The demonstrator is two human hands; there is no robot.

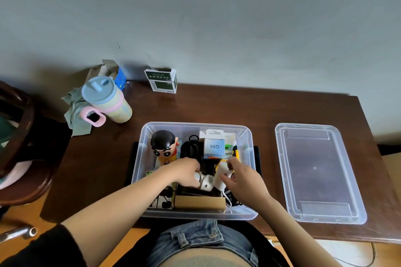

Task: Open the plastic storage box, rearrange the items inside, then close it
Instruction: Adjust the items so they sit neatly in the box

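Storage box point(138, 158) open, figurine point(163, 145), cables point(191, 147), cartons point(213, 146) inside

— What carries the things here?

— A dark brown wooden table point(217, 106), pushed against a grey wall.

— What lies directly on it?

— Near the front edge, in the middle, stands a clear plastic storage box point(138, 165), open. Its clear lid point(319, 171) lies flat on the table, just to the right of it, apart from the box.

— And at the back?

— At the back left is a pastel cup point(108, 99) with a blue lid and a pink handle. It stands beside a crumpled green cloth point(76, 119). Behind the cup there is an open blue carton point(119, 76), and further right a small green and white carton point(161, 81) stands at the wall.
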